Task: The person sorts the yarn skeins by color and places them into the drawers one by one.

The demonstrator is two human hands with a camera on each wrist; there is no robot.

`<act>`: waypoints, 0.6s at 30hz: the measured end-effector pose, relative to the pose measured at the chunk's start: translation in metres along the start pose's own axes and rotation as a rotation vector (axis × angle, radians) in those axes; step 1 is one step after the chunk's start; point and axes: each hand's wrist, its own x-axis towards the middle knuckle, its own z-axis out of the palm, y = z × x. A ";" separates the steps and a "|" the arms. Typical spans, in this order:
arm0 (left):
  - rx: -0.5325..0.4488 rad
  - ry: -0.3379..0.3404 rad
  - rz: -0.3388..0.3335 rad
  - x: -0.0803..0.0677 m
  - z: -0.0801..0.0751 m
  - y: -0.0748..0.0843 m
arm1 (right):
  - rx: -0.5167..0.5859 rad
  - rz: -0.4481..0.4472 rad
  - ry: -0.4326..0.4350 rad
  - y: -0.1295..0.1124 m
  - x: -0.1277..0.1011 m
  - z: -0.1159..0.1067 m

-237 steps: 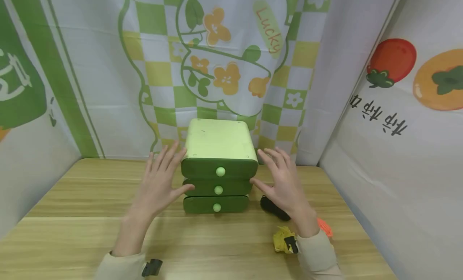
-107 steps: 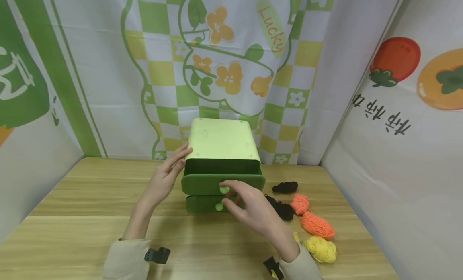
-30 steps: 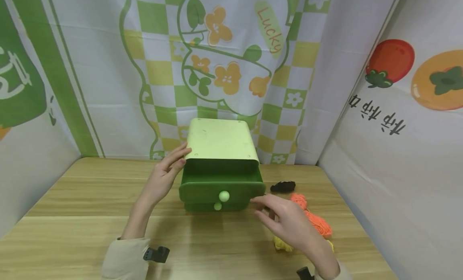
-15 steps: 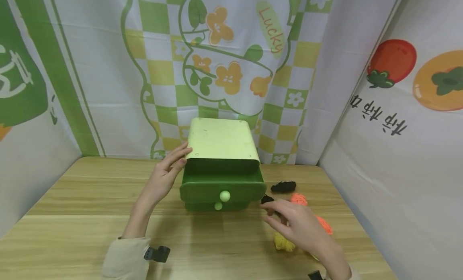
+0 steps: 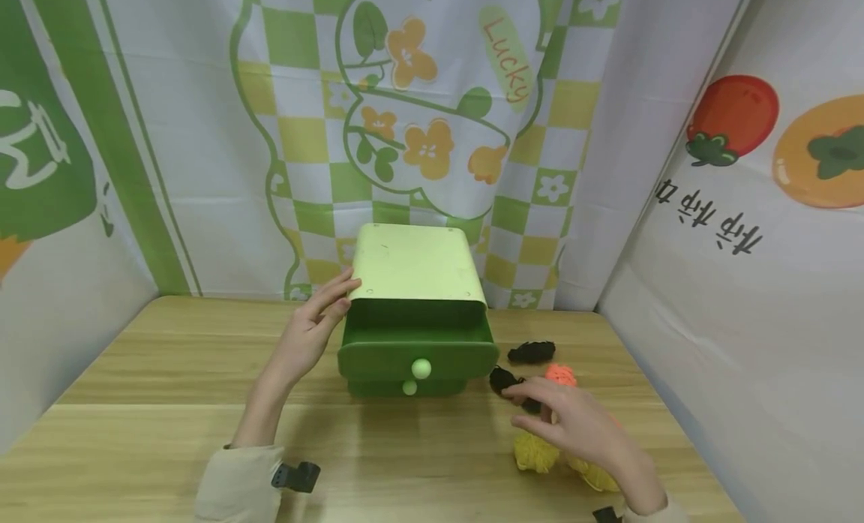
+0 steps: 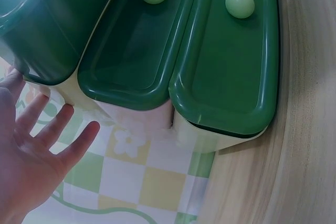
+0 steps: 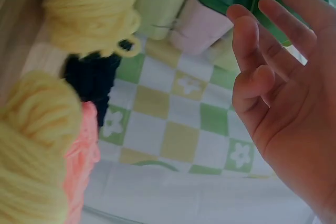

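Note:
A small drawer cabinet (image 5: 415, 260) with a pale green shell stands at the back of the table. Its top drawer (image 5: 378, 362), dark green with a round knob (image 5: 421, 369), is pulled out over the lower ones. My left hand (image 5: 301, 343) rests its fingers on the cabinet's left side; in the left wrist view that hand (image 6: 31, 156) has its fingers spread. Above the yarn on the right hovers my right hand (image 5: 580, 422), fingers loosely bent, holding nothing. Nearest it are a black yarn bundle (image 5: 502, 380) and a yellow yarn ball (image 5: 535, 452).
Another black yarn bundle (image 5: 532, 352), an orange yarn ball (image 5: 561, 374) and a second yellow ball (image 5: 594, 474) lie at the right, partly behind the right hand and arm. A checked curtain (image 5: 304, 140) hangs close behind the cabinet. Bare wooden tabletop (image 5: 378, 463) lies in front.
The top drawer, flush at first, has come out toward me by its knob. My right hand has let the knob go and moved right, over the yarn. My left hand stays on the cabinet.

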 end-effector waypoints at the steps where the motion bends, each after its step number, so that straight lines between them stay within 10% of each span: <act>1: 0.002 0.001 -0.001 0.000 0.000 0.000 | 0.003 0.011 -0.010 0.003 0.000 0.001; 18: 0.000 0.001 -0.002 -0.001 0.000 0.000 | 0.094 0.108 -0.144 0.040 -0.009 0.015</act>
